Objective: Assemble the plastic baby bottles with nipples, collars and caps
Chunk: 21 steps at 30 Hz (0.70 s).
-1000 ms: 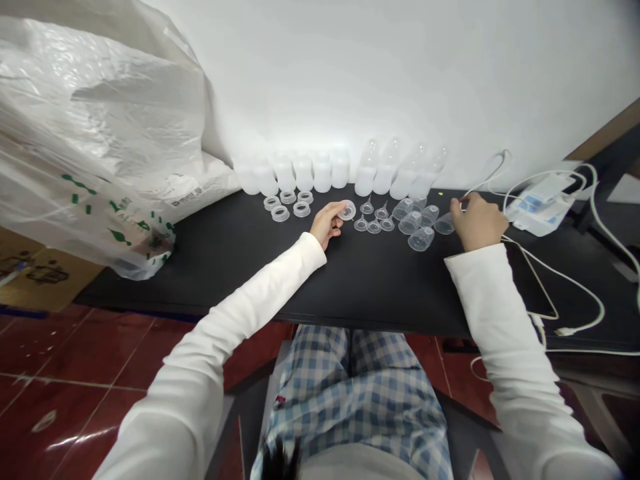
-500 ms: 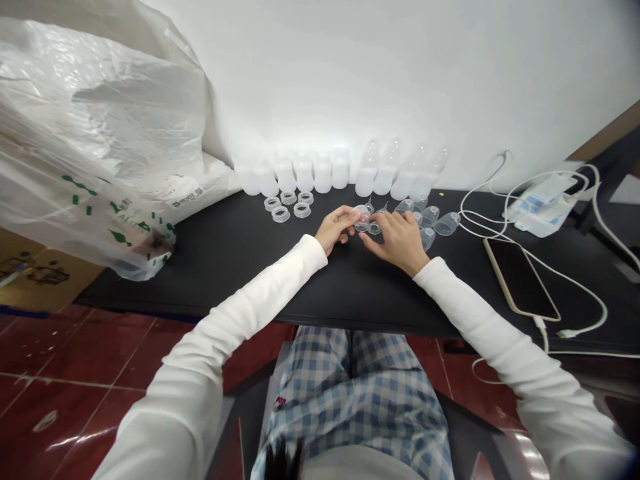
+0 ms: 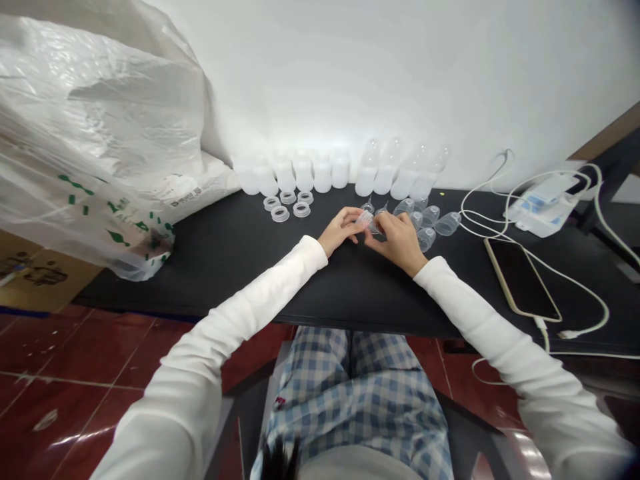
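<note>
My left hand and my right hand meet over the middle of the black table. Both pinch a small clear plastic ring part between their fingertips. Just behind them lie small clear nipples and several clear caps. Against the wall stand white bottles in a row and, to their right, capped clear-topped bottles. Three or so clear screw rings lie left of my hands.
A big clear plastic bag fills the left end of the table. At the right lie a phone, white cables and a white charger box. My checked trousers and red floor tiles show below the table edge.
My right hand left the caps near the cables and came left to join my left hand. Both now pinch the small clear part that my left hand held alone.
</note>
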Each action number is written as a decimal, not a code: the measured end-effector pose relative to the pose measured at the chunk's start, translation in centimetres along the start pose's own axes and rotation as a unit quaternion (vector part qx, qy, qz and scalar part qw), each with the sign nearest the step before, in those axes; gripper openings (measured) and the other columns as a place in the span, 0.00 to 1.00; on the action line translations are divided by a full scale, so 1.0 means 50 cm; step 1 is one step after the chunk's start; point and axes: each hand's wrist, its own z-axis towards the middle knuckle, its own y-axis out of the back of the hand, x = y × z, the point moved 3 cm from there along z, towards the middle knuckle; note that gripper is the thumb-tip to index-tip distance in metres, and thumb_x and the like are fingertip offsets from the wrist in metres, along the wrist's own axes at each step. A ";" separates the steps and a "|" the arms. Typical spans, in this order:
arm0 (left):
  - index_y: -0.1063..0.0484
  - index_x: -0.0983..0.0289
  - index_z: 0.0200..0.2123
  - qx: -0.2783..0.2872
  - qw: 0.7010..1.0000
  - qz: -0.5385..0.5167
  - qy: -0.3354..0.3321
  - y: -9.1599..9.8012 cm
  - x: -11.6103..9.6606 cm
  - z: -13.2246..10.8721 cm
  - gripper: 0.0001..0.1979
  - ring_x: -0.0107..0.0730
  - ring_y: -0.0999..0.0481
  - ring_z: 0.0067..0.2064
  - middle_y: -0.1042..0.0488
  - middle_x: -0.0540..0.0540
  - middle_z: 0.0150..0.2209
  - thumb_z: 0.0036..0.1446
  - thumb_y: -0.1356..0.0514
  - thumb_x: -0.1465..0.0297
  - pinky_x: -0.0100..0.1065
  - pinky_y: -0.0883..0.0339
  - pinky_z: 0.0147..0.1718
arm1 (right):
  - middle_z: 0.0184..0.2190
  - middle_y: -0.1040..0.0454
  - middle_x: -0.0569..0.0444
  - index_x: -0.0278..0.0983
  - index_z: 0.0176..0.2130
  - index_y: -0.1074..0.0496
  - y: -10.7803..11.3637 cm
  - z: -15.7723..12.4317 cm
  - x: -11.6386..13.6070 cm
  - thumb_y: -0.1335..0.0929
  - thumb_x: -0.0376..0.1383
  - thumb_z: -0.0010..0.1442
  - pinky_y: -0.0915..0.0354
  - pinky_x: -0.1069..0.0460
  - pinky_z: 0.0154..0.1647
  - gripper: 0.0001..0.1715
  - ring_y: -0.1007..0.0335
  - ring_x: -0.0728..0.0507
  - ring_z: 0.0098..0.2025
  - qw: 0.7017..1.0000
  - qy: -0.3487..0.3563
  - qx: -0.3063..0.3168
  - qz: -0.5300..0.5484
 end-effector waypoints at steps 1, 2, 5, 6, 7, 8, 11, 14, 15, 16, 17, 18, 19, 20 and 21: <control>0.29 0.63 0.42 0.007 1.000 -0.002 0.002 -0.002 0.000 -0.001 0.22 0.24 0.24 0.35 0.22 0.50 0.38 0.46 0.25 0.68 0.24 0.36 0.29 | 0.25 0.29 0.56 0.40 0.33 0.36 0.000 0.000 0.001 0.36 0.37 0.66 0.46 0.48 0.36 0.08 0.38 0.45 0.26 1.000 -0.001 0.003 0.008; 0.29 0.62 0.44 0.013 1.000 -0.003 0.000 -0.003 -0.001 -0.002 0.23 0.24 0.24 0.35 0.22 0.50 0.38 0.46 0.25 0.68 0.24 0.36 0.29 | 0.25 0.29 0.56 0.40 0.32 0.37 0.001 0.000 0.001 0.36 0.36 0.65 0.46 0.48 0.36 0.08 0.39 0.46 0.26 1.000 -0.001 0.003 0.012; 0.28 0.61 0.49 0.021 1.000 0.003 -0.016 -0.001 -0.004 -0.001 0.27 0.25 0.24 0.35 0.23 0.50 0.37 0.46 0.25 0.68 0.25 0.36 0.29 | 0.24 0.29 0.57 0.41 0.31 0.37 0.002 0.001 0.003 0.36 0.34 0.65 0.46 0.48 0.35 0.09 0.40 0.46 0.25 1.000 -0.003 -0.001 0.015; 0.27 0.61 0.49 0.025 0.999 0.008 -0.021 0.000 -0.004 -0.001 0.26 0.25 0.25 0.35 0.23 0.50 0.37 0.46 0.25 0.68 0.25 0.36 0.29 | 0.24 0.30 0.57 0.41 0.31 0.36 0.002 0.002 0.004 0.36 0.34 0.65 0.46 0.48 0.35 0.09 0.40 0.46 0.25 1.000 -0.002 0.000 0.017; 0.26 0.61 0.48 0.030 0.999 0.015 -0.025 0.001 -0.004 0.001 0.25 0.24 0.25 0.35 0.23 0.50 0.37 0.47 0.25 0.66 0.25 0.36 0.29 | 0.24 0.30 0.57 0.40 0.32 0.36 0.002 0.002 0.005 0.37 0.34 0.65 0.46 0.48 0.35 0.08 0.39 0.46 0.25 1.000 -0.001 0.001 0.019; 0.25 0.62 0.47 0.036 0.999 0.023 -0.028 0.002 -0.003 0.002 0.23 0.25 0.25 0.35 0.23 0.50 0.36 0.48 0.25 0.65 0.26 0.36 0.29 | 0.24 0.30 0.57 0.40 0.32 0.35 0.002 0.003 0.005 0.37 0.33 0.65 0.46 0.48 0.35 0.08 0.39 0.46 0.25 1.000 0.001 0.003 0.020; 0.24 0.64 0.44 0.038 0.998 0.035 -0.031 0.006 0.000 0.005 0.22 0.25 0.25 0.34 0.23 0.50 0.34 0.47 0.25 0.61 0.26 0.36 0.29 | 0.24 0.31 0.57 0.40 0.34 0.33 0.002 0.004 0.007 0.38 0.33 0.66 0.47 0.49 0.35 0.08 0.39 0.46 0.25 1.000 0.011 0.004 0.023; 0.24 0.64 0.40 0.020 0.999 0.035 -0.027 0.005 0.002 0.007 0.22 0.23 0.26 0.32 0.24 0.48 0.31 0.46 0.24 0.59 0.25 0.36 0.28 | 0.24 0.32 0.58 0.40 0.32 0.34 0.002 0.004 0.006 0.38 0.32 0.66 0.47 0.49 0.35 0.10 0.40 0.47 0.25 0.999 0.021 0.005 0.024; 0.25 0.64 0.38 0.013 0.999 0.035 -0.025 0.004 0.003 0.007 0.21 0.22 0.27 0.31 0.25 0.48 0.29 0.47 0.25 0.59 0.25 0.37 0.28 | 0.24 0.32 0.57 0.40 0.31 0.34 0.002 0.004 0.005 0.38 0.32 0.67 0.47 0.49 0.35 0.11 0.40 0.47 0.26 0.999 0.025 0.006 0.023; 0.26 0.64 0.36 0.006 0.999 0.036 -0.024 0.002 0.003 0.007 0.20 0.21 0.28 0.29 0.26 0.47 0.28 0.48 0.25 0.58 0.25 0.37 0.27 | 0.24 0.32 0.57 0.40 0.31 0.34 0.001 0.005 0.004 0.38 0.31 0.67 0.47 0.49 0.36 0.12 0.41 0.46 0.26 0.999 0.030 0.007 0.021; 0.27 0.65 0.34 -0.001 0.999 0.037 -0.022 0.000 0.003 0.007 0.20 0.21 0.30 0.28 0.27 0.47 0.26 0.49 0.26 0.57 0.25 0.37 0.26 | 0.25 0.32 0.57 0.40 0.30 0.34 0.001 0.005 0.004 0.38 0.31 0.67 0.47 0.48 0.36 0.12 0.41 0.46 0.27 0.999 0.037 0.007 0.018; 0.28 0.65 0.32 -0.005 0.999 0.038 -0.020 -0.001 0.004 0.008 0.20 0.20 0.31 0.26 0.28 0.46 0.25 0.51 0.27 0.56 0.25 0.37 0.25 | 0.25 0.32 0.56 0.40 0.30 0.34 0.001 0.005 0.004 0.38 0.31 0.67 0.47 0.48 0.36 0.13 0.41 0.46 0.27 0.999 0.045 0.006 0.013; 0.29 0.65 0.30 -0.007 0.999 0.039 -0.017 -0.002 0.005 0.009 0.20 0.20 0.32 0.25 0.29 0.46 0.24 0.53 0.28 0.55 0.25 0.38 0.25 | 0.25 0.32 0.56 0.40 0.30 0.33 0.002 0.006 0.004 0.39 0.30 0.67 0.47 0.48 0.36 0.13 0.41 0.46 0.27 0.998 0.054 0.007 0.005; 0.30 0.65 0.28 -0.007 0.999 0.041 -0.015 -0.003 0.007 0.010 0.21 0.19 0.33 0.24 0.30 0.47 0.23 0.54 0.29 0.54 0.25 0.38 0.24 | 0.25 0.32 0.56 0.40 0.31 0.32 0.003 0.006 0.005 0.39 0.30 0.67 0.47 0.48 0.36 0.13 0.42 0.46 0.27 0.998 0.065 0.009 -0.005; 0.32 0.64 0.26 -0.006 0.999 0.044 -0.015 -0.003 0.008 0.011 0.22 0.19 0.34 0.23 0.30 0.47 0.23 0.56 0.30 0.53 0.25 0.39 0.23 | 0.26 0.32 0.56 0.40 0.32 0.31 0.004 0.007 0.005 0.39 0.30 0.68 0.46 0.48 0.36 0.14 0.42 0.45 0.28 0.997 0.077 0.012 -0.015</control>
